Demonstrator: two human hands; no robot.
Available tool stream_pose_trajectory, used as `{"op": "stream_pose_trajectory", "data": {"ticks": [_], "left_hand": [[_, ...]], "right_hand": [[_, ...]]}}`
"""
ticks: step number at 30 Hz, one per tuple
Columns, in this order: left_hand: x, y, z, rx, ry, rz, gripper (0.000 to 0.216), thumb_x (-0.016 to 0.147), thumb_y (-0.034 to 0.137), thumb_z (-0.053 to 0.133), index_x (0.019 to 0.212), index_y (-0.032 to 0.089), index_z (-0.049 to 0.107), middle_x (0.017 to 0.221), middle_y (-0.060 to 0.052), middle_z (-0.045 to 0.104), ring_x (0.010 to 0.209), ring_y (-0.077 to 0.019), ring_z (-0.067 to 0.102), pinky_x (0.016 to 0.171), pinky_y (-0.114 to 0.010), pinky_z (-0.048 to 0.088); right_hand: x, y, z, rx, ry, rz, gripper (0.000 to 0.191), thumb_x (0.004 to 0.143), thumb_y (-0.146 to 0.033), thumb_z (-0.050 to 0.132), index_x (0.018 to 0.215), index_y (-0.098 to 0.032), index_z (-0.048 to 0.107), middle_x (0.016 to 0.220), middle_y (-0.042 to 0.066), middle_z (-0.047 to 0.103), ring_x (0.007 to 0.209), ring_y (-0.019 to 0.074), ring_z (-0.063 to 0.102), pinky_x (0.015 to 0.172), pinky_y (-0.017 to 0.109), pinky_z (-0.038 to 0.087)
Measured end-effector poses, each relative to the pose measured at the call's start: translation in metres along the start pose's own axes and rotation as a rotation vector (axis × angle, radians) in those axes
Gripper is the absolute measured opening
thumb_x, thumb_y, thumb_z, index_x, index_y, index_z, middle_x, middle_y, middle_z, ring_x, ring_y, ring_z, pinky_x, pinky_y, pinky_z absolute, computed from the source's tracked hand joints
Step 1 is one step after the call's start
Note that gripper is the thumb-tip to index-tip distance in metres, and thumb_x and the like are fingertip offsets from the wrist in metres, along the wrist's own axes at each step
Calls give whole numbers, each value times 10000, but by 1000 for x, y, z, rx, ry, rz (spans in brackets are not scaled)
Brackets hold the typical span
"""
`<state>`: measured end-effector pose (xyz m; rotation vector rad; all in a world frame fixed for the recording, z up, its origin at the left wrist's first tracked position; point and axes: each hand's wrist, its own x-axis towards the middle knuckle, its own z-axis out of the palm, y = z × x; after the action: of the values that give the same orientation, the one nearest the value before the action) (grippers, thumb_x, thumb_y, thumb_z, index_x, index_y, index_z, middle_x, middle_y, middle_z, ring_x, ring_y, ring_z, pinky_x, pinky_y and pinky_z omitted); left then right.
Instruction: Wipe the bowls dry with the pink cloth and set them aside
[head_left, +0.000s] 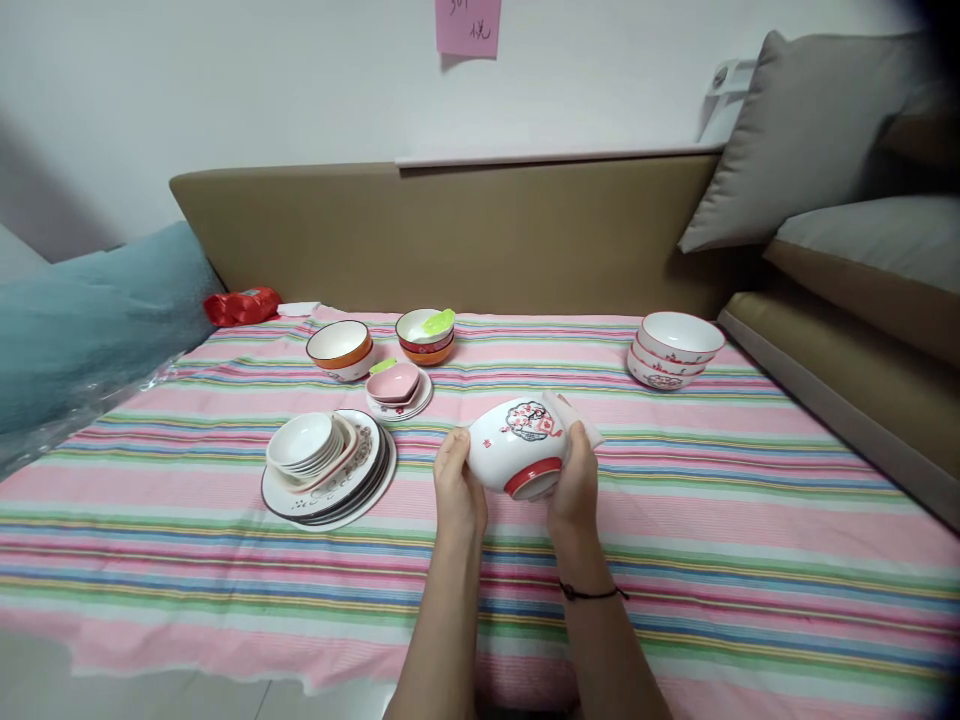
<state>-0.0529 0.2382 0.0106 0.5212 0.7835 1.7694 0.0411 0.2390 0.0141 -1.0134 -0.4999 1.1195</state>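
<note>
Tilted on its side above the striped cloth is a white bowl (501, 447) with a red foot ring and a blossom picture. My left hand (459, 478) grips its left rim, thumb on the outside. On the right side, my right hand (576, 480) is closed round the bowl and also holds a white tissue or cloth (581, 415) pressed against it. The bowl's inside faces away from me, so I cannot see it. Behind and to the right stands a stack of similar white bowls (681, 338) with red rims.
Plates (386, 485) carrying small white bowls (300, 440) stand to the left. Further back are orange bowls (341, 345), another bowl stack (425, 345) and pink dishes (393, 383) on saucers. A red packet (241, 306) lies far left; cushions (817, 130) rest at right.
</note>
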Motion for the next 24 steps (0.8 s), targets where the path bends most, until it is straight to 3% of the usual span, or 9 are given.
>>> {"op": "stream_pose_trajectory", "data": {"ticks": [3, 6, 9, 13, 19, 24], "left_hand": [[0, 0, -1, 8, 15, 11, 383, 649, 408, 770, 606, 164, 477, 601, 42, 413, 549, -84, 384, 520, -206, 330], [-1, 1, -4, 2, 2, 14, 379, 661, 405, 765, 616, 166, 474, 611, 40, 420, 564, -88, 402, 539, -209, 351], [0, 3, -6, -20, 16, 25, 358, 654, 355, 772, 621, 164, 471, 616, 44, 410, 569, -83, 394, 544, -202, 347], [-2, 5, -4, -30, -12, 13, 349, 656, 323, 758, 596, 161, 454, 605, 43, 386, 561, -81, 361, 536, -197, 322], [-7, 5, 0, 5, -63, -36, 366, 658, 333, 747, 562, 160, 439, 585, 39, 366, 548, -84, 324, 519, -207, 282], [-6, 1, 3, -17, -67, -55, 366, 647, 334, 756, 568, 161, 444, 580, 42, 368, 545, -83, 327, 523, -205, 283]], "right_hand": [[-8, -5, 3, -275, -76, -368, 477, 936, -407, 344, 1302, -188, 558, 1368, 69, 556, 1270, 224, 499, 1067, 397, 396], [-13, -11, 0, -574, -249, -784, 418, 938, -297, 350, 1285, -238, 574, 1390, 40, 538, 1337, 219, 427, 1147, 451, 288], [-15, -14, -3, -770, -402, -1004, 407, 893, -253, 443, 1276, -287, 575, 1375, 11, 554, 1358, 251, 401, 1150, 514, 267], [-12, -12, -4, -796, -402, -1033, 416, 874, -247, 481, 1275, -302, 576, 1337, 7, 588, 1362, 273, 395, 1126, 538, 302], [-9, -11, -7, -597, -245, -863, 407, 935, -229, 376, 1287, -263, 576, 1335, 38, 589, 1322, 240, 453, 1131, 504, 315], [-8, -13, -13, -730, -381, -1004, 386, 899, -233, 445, 1247, -285, 604, 1301, 14, 615, 1353, 274, 413, 1126, 543, 303]]}}
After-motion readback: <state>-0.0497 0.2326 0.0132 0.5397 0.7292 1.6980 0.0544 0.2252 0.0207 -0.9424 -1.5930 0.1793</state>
